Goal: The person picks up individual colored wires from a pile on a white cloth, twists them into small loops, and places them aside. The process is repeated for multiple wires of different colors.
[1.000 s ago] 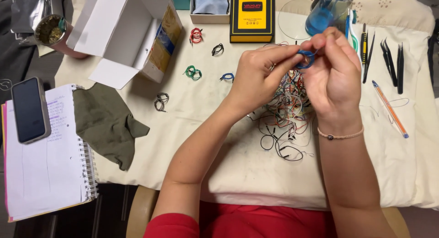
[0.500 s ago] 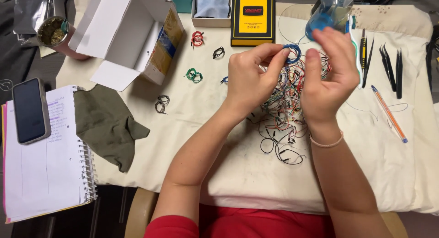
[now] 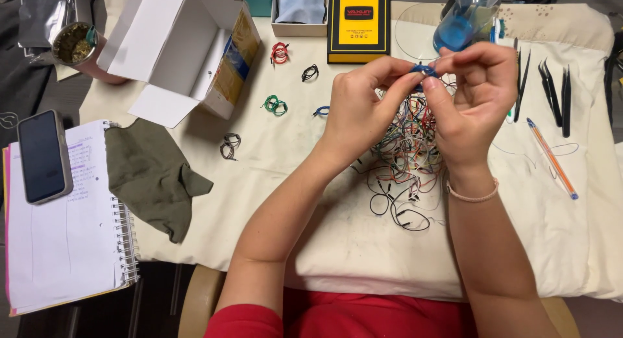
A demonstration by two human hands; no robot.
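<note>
Near edge: spiral notebook (image 3: 61, 247) with phone (image 3: 43, 155) on top, olive cloth (image 3: 152, 172) beside. Mid-table: wire tangle (image 3: 405, 159) lay under raised hands. Left hand (image 3: 360, 111) and right hand (image 3: 470, 95) both pinched shut on small blue wire coil (image 3: 425, 70), held above tangle. Risk judged: loose end slipping from fingertips, coil springing open, dropping into tangle. Farther: blue bottle (image 3: 464, 20) stood close behind knuckles, elbow lift might tip it. Sorted coils, green coil (image 3: 274, 105), red coil (image 3: 280, 52), lay well apart.
</note>
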